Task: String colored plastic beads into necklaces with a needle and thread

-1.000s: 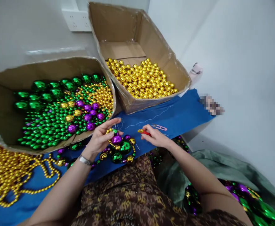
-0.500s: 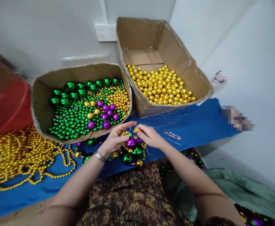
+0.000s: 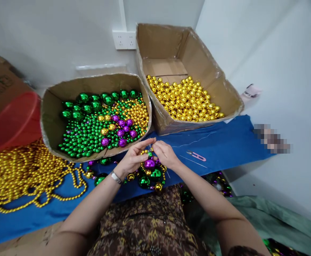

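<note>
My left hand (image 3: 132, 158), with a silver watch (image 3: 115, 177) on its wrist, pinches the top of a bead strand (image 3: 149, 163) of purple, green and gold balls. Its index finger stretches toward my right hand. Thin whitish threads stick up between the hands. My right hand (image 3: 166, 153) is closed with its fingertips at those threads; what it grips is mostly hidden, with a small yellowish bit at its fingertips. The strand hangs down onto the blue cloth (image 3: 230, 142). Pink thread snips (image 3: 197, 155) and a long needle (image 3: 194, 161) lie right of my right hand.
A cardboard box (image 3: 45, 131) of green, gold and purple beads stands behind my hands. Another box (image 3: 214, 64) holds gold balls. Gold bead strings (image 3: 19, 174) are heaped at left beside a red basin (image 3: 14, 121). Green fabric (image 3: 272, 213) hangs at lower right.
My right hand's fingers have turned up and closed in at the threads. The yellow and red thing seen in them before is now mostly hidden. The view has shifted slightly.
</note>
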Action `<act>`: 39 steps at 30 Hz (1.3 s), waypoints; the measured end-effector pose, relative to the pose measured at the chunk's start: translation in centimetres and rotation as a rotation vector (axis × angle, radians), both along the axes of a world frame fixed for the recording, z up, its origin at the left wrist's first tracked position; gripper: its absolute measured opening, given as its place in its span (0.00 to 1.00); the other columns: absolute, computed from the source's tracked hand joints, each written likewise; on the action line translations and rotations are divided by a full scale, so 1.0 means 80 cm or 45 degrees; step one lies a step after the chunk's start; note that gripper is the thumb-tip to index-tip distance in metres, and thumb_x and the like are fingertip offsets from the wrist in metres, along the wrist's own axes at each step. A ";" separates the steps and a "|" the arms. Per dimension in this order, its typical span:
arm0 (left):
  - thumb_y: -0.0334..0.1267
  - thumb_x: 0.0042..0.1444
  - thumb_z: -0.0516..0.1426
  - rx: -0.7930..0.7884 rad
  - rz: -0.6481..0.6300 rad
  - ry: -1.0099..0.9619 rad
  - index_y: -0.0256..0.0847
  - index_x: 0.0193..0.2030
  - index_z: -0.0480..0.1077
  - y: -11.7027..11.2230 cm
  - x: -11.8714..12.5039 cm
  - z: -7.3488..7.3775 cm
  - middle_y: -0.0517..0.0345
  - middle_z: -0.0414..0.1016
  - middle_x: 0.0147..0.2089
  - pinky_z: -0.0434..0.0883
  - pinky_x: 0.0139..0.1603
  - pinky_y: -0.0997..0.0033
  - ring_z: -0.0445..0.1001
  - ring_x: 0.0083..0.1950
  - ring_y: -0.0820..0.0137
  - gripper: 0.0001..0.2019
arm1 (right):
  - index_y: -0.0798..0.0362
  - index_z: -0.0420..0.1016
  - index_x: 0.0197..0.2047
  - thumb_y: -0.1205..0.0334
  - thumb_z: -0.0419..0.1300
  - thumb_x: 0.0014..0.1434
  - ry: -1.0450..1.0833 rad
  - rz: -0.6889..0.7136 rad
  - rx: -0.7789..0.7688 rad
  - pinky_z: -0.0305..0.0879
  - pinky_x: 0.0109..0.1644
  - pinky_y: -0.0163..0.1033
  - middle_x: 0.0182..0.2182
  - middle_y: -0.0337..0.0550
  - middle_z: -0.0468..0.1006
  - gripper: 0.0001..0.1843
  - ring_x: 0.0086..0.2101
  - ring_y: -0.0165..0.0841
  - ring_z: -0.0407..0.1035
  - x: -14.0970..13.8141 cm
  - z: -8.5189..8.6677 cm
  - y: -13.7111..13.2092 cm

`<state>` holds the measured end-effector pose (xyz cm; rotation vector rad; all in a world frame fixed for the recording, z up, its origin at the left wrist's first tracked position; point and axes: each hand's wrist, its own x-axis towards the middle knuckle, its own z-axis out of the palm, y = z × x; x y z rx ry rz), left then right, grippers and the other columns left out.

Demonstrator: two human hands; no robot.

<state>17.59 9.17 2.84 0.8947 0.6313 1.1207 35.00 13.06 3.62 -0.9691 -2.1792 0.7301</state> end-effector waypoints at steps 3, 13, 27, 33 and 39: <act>0.32 0.47 0.66 -0.025 -0.008 -0.016 0.46 0.57 0.71 0.000 0.000 0.000 0.51 0.60 0.68 0.70 0.58 0.63 0.57 0.69 0.56 0.28 | 0.50 0.65 0.29 0.55 0.39 0.69 -0.021 0.010 0.037 0.62 0.41 0.41 0.28 0.43 0.70 0.21 0.33 0.34 0.64 0.000 0.001 0.001; 0.33 0.45 0.68 -0.015 0.015 0.002 0.46 0.56 0.72 -0.001 0.002 0.003 0.51 0.63 0.67 0.65 0.63 0.64 0.55 0.70 0.57 0.28 | 0.50 0.66 0.31 0.55 0.39 0.69 -0.082 0.053 0.117 0.61 0.42 0.41 0.27 0.43 0.69 0.21 0.33 0.35 0.63 0.003 0.001 -0.001; 0.34 0.50 0.65 0.121 0.142 0.239 0.45 0.54 0.74 0.000 0.009 0.023 0.51 0.70 0.62 0.63 0.64 0.59 0.63 0.66 0.58 0.23 | 0.50 0.69 0.44 0.52 0.54 0.63 0.173 -0.129 -0.139 0.66 0.39 0.37 0.38 0.42 0.75 0.12 0.37 0.33 0.70 0.026 0.030 -0.020; 0.38 0.51 0.65 -0.001 0.077 0.246 0.45 0.56 0.73 -0.005 0.013 0.024 0.51 0.68 0.63 0.67 0.57 0.64 0.68 0.61 0.57 0.23 | 0.50 0.72 0.41 0.57 0.59 0.61 0.128 -0.180 -0.025 0.67 0.44 0.39 0.36 0.42 0.72 0.07 0.39 0.33 0.70 0.022 0.029 -0.036; 0.46 0.55 0.61 -0.101 0.149 0.196 0.44 0.55 0.74 -0.010 0.020 0.027 0.48 0.74 0.57 0.69 0.51 0.62 0.74 0.53 0.58 0.21 | 0.49 0.76 0.41 0.57 0.59 0.61 0.125 -0.213 0.030 0.67 0.46 0.40 0.37 0.43 0.72 0.07 0.40 0.34 0.70 0.021 0.024 -0.034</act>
